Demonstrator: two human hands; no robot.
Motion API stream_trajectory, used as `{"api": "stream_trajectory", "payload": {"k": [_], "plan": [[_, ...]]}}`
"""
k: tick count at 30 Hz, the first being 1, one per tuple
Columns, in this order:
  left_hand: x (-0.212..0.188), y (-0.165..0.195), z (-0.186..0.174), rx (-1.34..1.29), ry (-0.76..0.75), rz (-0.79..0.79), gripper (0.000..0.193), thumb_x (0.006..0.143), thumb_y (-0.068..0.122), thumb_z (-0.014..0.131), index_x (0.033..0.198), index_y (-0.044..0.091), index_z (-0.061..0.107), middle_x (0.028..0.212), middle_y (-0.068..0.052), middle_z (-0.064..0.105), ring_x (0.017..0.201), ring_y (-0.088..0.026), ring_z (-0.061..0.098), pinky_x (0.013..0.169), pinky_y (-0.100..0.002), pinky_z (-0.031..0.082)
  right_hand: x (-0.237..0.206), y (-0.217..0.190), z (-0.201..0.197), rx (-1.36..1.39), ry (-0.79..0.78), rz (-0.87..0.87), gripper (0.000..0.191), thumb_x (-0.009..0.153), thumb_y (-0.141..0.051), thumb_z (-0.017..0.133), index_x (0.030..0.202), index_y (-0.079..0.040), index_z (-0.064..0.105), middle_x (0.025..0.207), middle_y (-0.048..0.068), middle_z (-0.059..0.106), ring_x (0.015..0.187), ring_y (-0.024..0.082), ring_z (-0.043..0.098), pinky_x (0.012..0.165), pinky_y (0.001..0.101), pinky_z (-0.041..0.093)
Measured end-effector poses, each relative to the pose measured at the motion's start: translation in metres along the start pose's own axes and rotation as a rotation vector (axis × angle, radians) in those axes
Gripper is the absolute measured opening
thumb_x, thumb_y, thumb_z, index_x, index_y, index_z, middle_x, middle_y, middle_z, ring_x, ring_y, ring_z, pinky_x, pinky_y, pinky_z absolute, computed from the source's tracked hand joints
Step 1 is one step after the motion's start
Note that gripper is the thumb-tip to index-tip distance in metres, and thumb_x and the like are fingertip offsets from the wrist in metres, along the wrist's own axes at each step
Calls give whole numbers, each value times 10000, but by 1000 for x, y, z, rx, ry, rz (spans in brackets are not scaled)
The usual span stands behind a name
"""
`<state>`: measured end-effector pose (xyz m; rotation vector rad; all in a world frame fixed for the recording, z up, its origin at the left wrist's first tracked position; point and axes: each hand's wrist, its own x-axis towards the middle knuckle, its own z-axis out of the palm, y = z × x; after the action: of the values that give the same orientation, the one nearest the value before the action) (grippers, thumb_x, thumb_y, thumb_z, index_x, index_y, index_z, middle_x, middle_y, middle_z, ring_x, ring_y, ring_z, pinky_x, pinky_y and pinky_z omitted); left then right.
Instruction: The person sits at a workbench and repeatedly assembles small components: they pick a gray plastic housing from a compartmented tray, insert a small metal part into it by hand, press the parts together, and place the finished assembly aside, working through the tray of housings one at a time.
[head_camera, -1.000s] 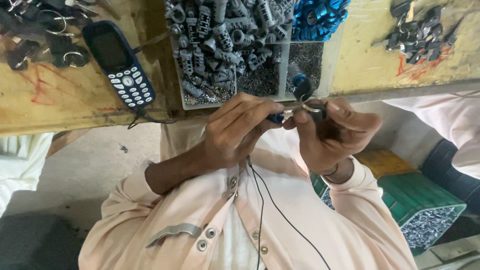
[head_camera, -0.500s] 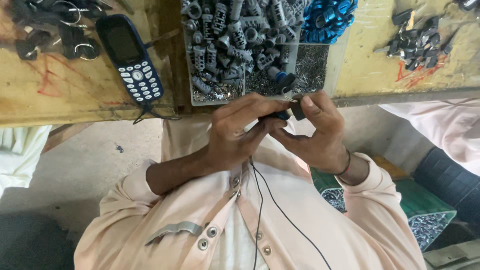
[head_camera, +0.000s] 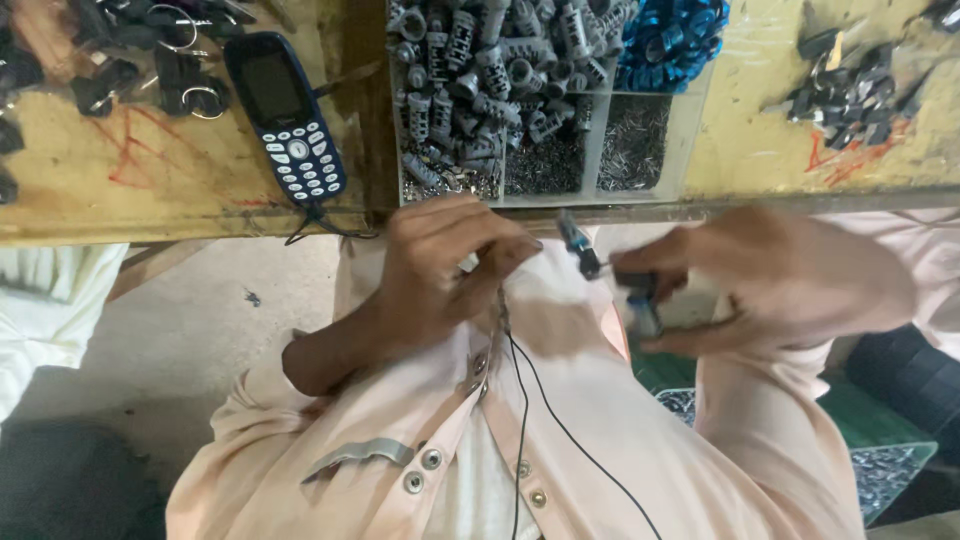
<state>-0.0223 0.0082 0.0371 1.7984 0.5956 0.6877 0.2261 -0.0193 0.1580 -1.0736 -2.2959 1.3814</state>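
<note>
Just below the workbench edge we hold a small dark part pinched in our right hand, its blue-tipped end slanting up-left toward the divided tray. It looks light, stiff and small, best gripped by its thicker body. Our left hand is apart, fingers curled; whether it grips anything we cannot tell.

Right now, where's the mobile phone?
Head view, upper left: the mobile phone lies on the wooden bench, left of the compartment tray, above the left hand.
</note>
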Motion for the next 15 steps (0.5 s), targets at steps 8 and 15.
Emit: {"api": "stream_trajectory", "payload": {"k": [8,15], "plan": [[1,1,-23,775,-22,-83,115,893,93,733,1002,79,701,820,-39,672,811,-225,675,663,-389,528,-6,51,69,-343,565,437,177,962,-144,740,1064,-31,649,885,81,607,729,220,639,628,368,509],[7,-5,-24,979,-306,66,155,773,92,690,924,88,657,827,-27,644,848,-192,660,649,-327,533,14,64,72,-702,297,407,164,941,-185,724,941,-58,620,904,82,565,850,260,612,709,408,497]]}}
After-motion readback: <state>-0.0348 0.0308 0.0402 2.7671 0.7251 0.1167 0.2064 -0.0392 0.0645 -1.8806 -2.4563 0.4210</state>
